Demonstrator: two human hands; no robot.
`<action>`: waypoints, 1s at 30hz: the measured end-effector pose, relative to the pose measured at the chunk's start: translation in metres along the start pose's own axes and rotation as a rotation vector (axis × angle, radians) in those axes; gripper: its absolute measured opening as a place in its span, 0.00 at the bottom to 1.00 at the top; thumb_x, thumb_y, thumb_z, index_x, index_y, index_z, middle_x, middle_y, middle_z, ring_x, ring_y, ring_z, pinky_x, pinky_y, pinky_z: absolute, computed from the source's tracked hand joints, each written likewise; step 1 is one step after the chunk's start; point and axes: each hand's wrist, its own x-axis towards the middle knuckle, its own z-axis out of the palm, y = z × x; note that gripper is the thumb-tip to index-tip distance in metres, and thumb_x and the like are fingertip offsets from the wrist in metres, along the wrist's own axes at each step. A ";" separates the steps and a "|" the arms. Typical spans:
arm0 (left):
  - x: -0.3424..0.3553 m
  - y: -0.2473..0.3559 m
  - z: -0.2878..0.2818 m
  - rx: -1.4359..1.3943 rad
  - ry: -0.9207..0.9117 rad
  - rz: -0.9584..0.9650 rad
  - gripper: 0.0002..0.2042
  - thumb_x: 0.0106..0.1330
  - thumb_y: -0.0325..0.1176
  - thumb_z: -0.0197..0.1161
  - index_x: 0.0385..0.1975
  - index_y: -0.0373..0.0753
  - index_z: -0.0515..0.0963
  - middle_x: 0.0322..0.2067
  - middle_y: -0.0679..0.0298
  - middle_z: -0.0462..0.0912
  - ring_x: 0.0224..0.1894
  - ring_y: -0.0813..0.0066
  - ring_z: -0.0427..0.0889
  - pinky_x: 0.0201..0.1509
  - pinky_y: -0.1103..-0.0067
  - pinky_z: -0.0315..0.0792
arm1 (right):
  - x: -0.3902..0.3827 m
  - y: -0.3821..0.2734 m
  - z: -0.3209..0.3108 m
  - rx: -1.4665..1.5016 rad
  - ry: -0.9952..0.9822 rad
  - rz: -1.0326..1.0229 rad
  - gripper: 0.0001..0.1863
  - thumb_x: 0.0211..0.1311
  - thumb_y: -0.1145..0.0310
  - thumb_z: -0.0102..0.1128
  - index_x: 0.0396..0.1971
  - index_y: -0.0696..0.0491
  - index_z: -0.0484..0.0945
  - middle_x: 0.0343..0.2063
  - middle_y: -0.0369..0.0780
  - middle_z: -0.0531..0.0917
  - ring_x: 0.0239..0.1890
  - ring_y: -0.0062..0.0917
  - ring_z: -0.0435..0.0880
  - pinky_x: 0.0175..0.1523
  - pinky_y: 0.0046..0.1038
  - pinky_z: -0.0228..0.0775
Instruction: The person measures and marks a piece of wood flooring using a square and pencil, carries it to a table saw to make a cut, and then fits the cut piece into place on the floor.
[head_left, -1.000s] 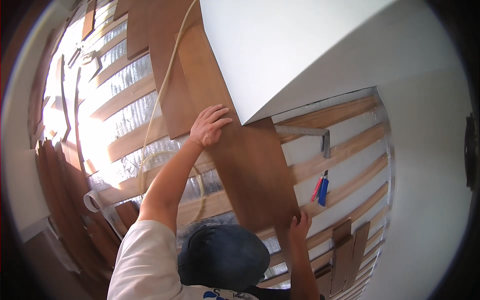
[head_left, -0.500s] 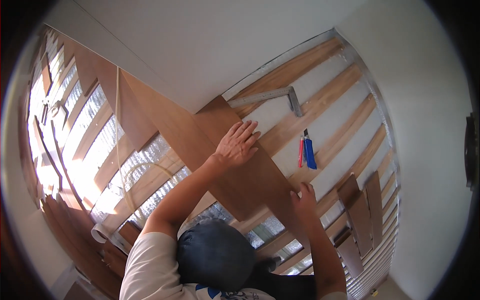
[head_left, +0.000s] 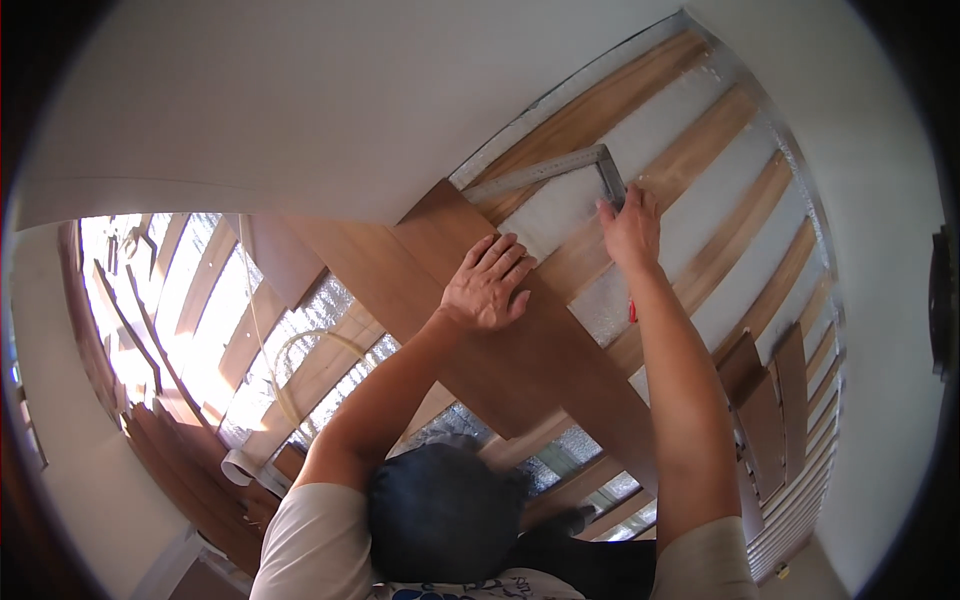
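Observation:
My left hand point(head_left: 490, 283) lies flat, fingers stretched out, on a brown floor plank point(head_left: 545, 345) that runs diagonally across the wooden battens. Beside it lies another brown plank point(head_left: 440, 345). My right hand point(head_left: 633, 228) has its thumb and fingers on either side of the short leg of a grey metal square point(head_left: 603, 160), gripping its end. The square's long leg rests at the far end of the plank. Under my right forearm the tip of a red pencil point(head_left: 632, 311) peeks out; the blue utility knife is hidden there.
Wooden battens point(head_left: 690, 150) cross the floor with pale and silvery sheeting between them. Cut plank pieces point(head_left: 765, 430) lie at the right, and a stack of planks point(head_left: 190, 480) at the lower left. A pale hose point(head_left: 280, 375) curls at the left. White walls point(head_left: 250, 110) border the floor.
My right hand has left the plank's near right edge and reached forward to the metal square. My left hand stays flat on the plank. The view has shifted slightly.

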 end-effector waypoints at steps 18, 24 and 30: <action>-0.001 -0.004 0.000 -0.008 0.069 -0.036 0.23 0.61 0.36 0.66 0.58 0.43 0.82 0.59 0.60 0.81 0.71 0.61 0.73 0.79 0.60 0.60 | -0.051 0.124 -0.068 0.127 0.021 -0.189 0.26 0.74 0.63 0.62 0.65 0.60 0.72 0.65 0.54 0.73 0.67 0.52 0.73 0.71 0.45 0.67; 0.009 0.005 0.003 -0.008 0.094 0.008 0.20 0.63 0.37 0.64 0.56 0.43 0.82 0.59 0.60 0.81 0.71 0.61 0.73 0.79 0.61 0.61 | -0.267 0.184 -0.084 -0.139 -0.268 -0.743 0.29 0.63 0.64 0.64 0.65 0.53 0.75 0.67 0.48 0.76 0.66 0.46 0.76 0.71 0.56 0.64; -0.002 -0.002 -0.002 -0.022 0.090 -0.029 0.20 0.64 0.37 0.64 0.56 0.42 0.82 0.60 0.60 0.81 0.73 0.62 0.70 0.81 0.62 0.58 | -0.302 0.199 -0.094 -0.200 -0.389 -0.857 0.27 0.60 0.64 0.66 0.61 0.50 0.79 0.66 0.44 0.78 0.68 0.43 0.75 0.72 0.56 0.63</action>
